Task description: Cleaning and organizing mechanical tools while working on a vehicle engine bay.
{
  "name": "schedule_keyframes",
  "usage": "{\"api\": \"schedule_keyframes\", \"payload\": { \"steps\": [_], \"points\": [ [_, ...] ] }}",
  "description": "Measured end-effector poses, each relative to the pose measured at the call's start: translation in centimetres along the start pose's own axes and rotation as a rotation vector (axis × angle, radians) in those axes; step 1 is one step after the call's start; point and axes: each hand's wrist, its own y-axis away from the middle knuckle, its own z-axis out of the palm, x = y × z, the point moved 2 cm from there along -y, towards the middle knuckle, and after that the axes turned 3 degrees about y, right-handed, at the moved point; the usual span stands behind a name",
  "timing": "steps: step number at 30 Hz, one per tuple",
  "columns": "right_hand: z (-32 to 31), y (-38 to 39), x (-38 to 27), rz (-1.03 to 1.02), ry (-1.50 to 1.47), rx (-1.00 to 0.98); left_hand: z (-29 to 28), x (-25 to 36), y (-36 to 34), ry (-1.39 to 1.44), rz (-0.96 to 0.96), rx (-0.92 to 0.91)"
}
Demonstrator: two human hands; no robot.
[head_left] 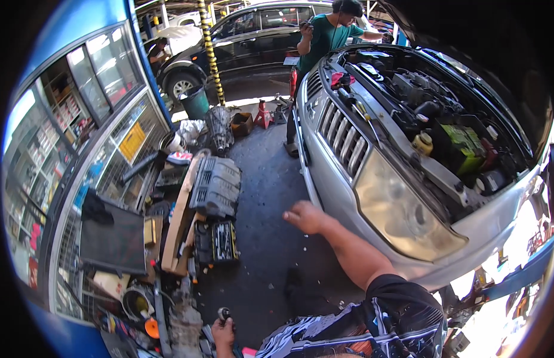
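Note:
At the lower edge my left hand (224,335) is closed around a ratchet (224,313), its round metal head pointing up and its handle mostly hidden by the fingers. My right arm reaches out over the dark floor beside the front of a silver car (331,179). The right hand (305,218) is loosely curled, and nothing shows in it. It is apart from the car, left of the clouded headlight (402,212). Under the raised hood lies the engine bay, with a battery (459,143) and a yellow-capped reservoir (422,143).
A person in a green shirt (331,36) stands at the car's far front corner. On the left are an engine cover (216,186), an open toolbox (223,241), a gearbox (220,128) and a green bin (195,102). A red jack stand (264,113) and striped pole (211,53) stand farther back.

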Motion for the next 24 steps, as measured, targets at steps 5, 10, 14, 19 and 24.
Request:
{"api": "schedule_keyframes", "payload": {
  "steps": [5, 10, 14, 19, 24],
  "points": [
    [-10.9, -16.1, 2.1, 0.052, 0.049, 0.325, 5.4, 5.9, -12.2, -0.311, -0.008, -0.059],
    [-25.9, -27.7, 6.0, 0.185, 0.245, 0.477, 11.3, 14.8, -19.2, -0.209, 0.075, -0.133],
    [-33.8, -32.6, 18.6, 0.586, 0.639, 0.618, 15.4, 21.0, -24.4, -0.187, 0.130, -0.225],
    [-37.5, -35.3, 22.1, 0.880, 0.352, 0.681, 17.2, 24.5, -32.9, 0.310, 0.064, -0.338],
    [-38.4, -39.9, 25.8, 0.992, 0.482, 0.577, 21.0, 30.2, -44.5, 0.513, 0.056, -0.504]
  ]
}}
